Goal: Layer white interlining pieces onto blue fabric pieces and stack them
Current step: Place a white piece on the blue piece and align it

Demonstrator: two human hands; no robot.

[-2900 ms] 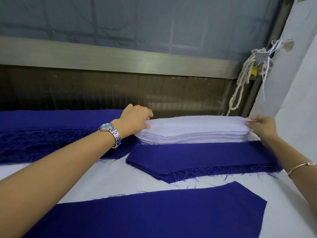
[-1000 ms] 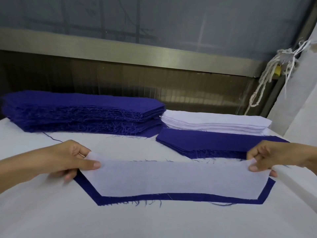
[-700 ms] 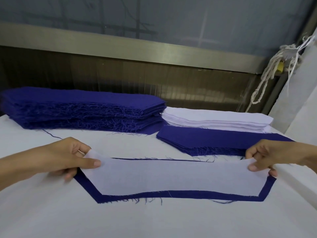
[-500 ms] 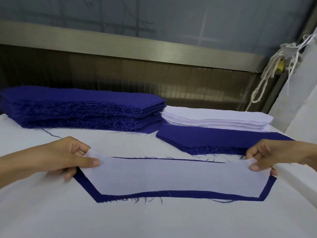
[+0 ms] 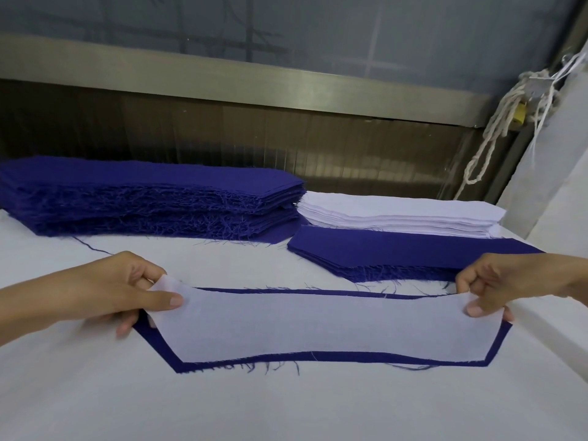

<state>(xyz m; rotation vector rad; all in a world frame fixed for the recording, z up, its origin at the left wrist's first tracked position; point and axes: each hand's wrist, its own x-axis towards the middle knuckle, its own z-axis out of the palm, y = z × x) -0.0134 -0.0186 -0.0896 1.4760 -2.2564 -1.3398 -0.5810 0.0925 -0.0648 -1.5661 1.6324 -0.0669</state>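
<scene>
In the middle of the frame, a white interlining piece (image 5: 318, 326) lies on top of a blue fabric piece (image 5: 160, 345). The blue piece is flat on the table (image 5: 286, 409). It is a bit bigger, so a thin blue edge shows along the top, the bottom and the slanted ends.

The left hand (image 5: 121, 291) is at the left end of the white piece. Its fingers (image 5: 171, 302) pinch that end, with the thumb on top and the other fingers curled under. The corner of the cloth is lifted up a little there.

The right hand (image 5: 496, 281) is at the right end. Its fingers (image 5: 475, 310) pinch that end the same way, thumb on top.

At the back of the table, on the left of the frame, sits a tall pile of blue pieces (image 5: 143, 198) with fuzzy edges. Just to its right is a pile of white pieces (image 5: 397, 214). In front of the white pile, touching it, is a low pile of blue pieces (image 5: 397, 253).

A white rope (image 5: 490, 148) hangs in the upper right of the frame. A long metal bar (image 5: 222, 74) runs across the top.
</scene>
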